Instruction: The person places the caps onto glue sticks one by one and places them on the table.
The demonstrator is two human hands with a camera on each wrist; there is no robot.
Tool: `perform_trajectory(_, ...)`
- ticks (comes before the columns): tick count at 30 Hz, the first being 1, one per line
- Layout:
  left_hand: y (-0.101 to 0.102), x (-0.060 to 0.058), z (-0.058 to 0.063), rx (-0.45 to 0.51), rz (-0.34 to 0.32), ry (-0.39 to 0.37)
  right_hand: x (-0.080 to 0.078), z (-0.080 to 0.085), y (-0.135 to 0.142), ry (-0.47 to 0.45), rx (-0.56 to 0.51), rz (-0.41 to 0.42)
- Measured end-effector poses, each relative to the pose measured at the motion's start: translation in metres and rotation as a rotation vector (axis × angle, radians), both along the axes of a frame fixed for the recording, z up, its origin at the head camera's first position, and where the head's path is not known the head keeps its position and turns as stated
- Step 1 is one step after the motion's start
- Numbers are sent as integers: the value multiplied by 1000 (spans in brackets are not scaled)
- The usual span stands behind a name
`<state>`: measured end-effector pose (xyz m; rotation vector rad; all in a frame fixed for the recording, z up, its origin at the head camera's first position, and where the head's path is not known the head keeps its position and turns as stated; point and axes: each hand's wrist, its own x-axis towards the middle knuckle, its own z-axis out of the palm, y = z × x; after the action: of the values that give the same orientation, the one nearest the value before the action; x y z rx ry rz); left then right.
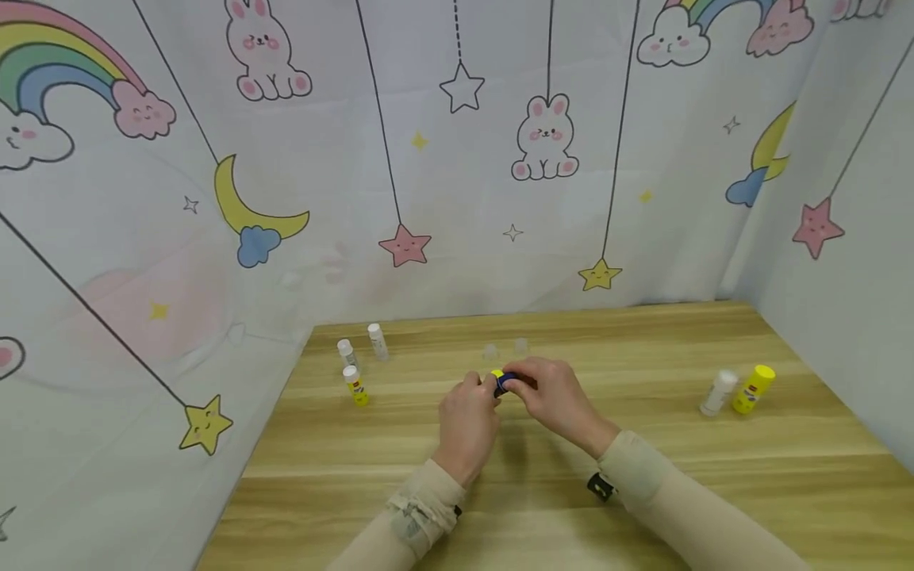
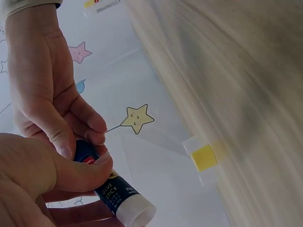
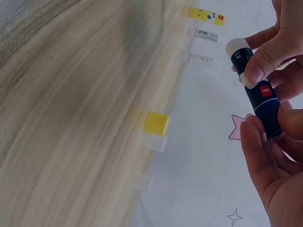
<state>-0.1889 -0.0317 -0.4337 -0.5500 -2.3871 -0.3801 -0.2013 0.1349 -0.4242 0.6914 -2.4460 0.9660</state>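
A dark blue glue stick (image 2: 118,194) with a white end is held up over the table between both hands. My left hand (image 1: 467,424) grips its body, thumb (image 2: 87,175) laid along the label. At the opposite, dark blue end, my right hand (image 1: 560,400) pinches the cap (image 3: 267,118) between thumb and fingers. The glue stick is tilted, its white end toward the left-hand side. Just beyond the hands stand a yellow cap (image 3: 156,123) and two translucent caps (image 1: 489,350) (image 1: 521,346) on the table; in the head view the hands partly cover the yellow one.
On the left of the wooden table (image 1: 571,523) stand two white glue sticks (image 1: 378,342) (image 1: 347,354) and a yellow one (image 1: 355,386). A white tube (image 1: 718,393) and a yellow glue stick (image 1: 754,389) stand at the right. A printed curtain (image 1: 457,174) hangs behind.
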Motion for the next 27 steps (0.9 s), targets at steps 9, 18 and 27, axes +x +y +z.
perform_trajectory(9, 3, 3, 4, -58, 21, 16, -1, 1, 0, -40, -17, -3)
perform_trajectory(18, 2, 2, 7, -74, 52, 8, -5, 3, -8, -100, -76, -22)
perform_trajectory(27, -1, -2, 4, -44, -35, 56, -1, 18, 7, -178, -76, -27)
